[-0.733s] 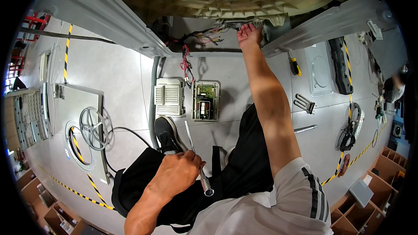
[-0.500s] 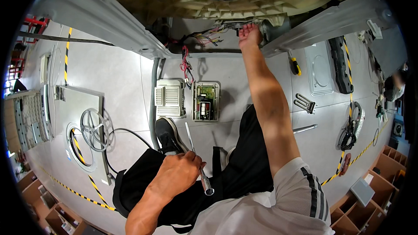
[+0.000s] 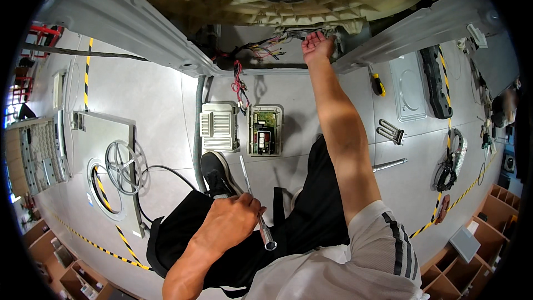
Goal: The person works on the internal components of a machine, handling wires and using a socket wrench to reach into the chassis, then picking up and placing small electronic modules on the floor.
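My left hand (image 3: 230, 219) is closed round a long chrome socket wrench (image 3: 245, 175), held above my lap with its socket end toward me. My right arm reaches forward into the opened washing machine cabinet (image 3: 161, 28). Under the cream plastic tub (image 3: 333, 0), my right hand (image 3: 318, 49) is palm up with curled fingers at the metal parts by a grey cylindrical part (image 3: 355, 39). What those fingers grip, if anything, cannot be made out. Loose coloured wires (image 3: 266, 50) hang to the left of that hand.
On the floor lie a circuit board in a case (image 3: 265, 130), its ribbed cover (image 3: 218, 128), a pulley wheel (image 3: 123, 166) on a panel with a round hole (image 3: 111, 128), a yellow-black screwdriver (image 3: 378, 85), a heating element (image 3: 390, 131) and a metal bar (image 3: 390, 164).
My right hand's fingers have shifted slightly, and the dark piece seen beside them earlier is now hidden. My left hand and the socket wrench stay nearly in place; the view has shifted a little.
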Available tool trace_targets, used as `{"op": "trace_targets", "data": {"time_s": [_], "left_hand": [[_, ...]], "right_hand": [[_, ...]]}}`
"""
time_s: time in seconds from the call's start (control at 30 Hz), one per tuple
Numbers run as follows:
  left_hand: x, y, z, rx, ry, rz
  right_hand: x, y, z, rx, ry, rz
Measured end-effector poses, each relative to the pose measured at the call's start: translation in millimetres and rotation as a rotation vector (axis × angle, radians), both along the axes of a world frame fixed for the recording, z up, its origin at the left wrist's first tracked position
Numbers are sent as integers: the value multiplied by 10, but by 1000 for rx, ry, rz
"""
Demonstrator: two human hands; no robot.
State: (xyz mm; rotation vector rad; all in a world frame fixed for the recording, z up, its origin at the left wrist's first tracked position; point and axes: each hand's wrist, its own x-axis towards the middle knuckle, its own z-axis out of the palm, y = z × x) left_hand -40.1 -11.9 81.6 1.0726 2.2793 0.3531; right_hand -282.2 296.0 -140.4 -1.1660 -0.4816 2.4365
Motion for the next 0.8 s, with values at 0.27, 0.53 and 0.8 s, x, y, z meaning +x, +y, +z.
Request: {"op": "trace_targets", "data": {"time_s": [0.27,0.53,0.8], "left_hand": [[-9,5,7,6,14,-12],[-14,17,39,2,2,-8],[5,-4,17,20,20,-10]], "right_hand": [[-89,98,-121,68,-17,-38],[-99,159,-149,59,14,-7],[-25,86,-36,-12,49,-2]]}}
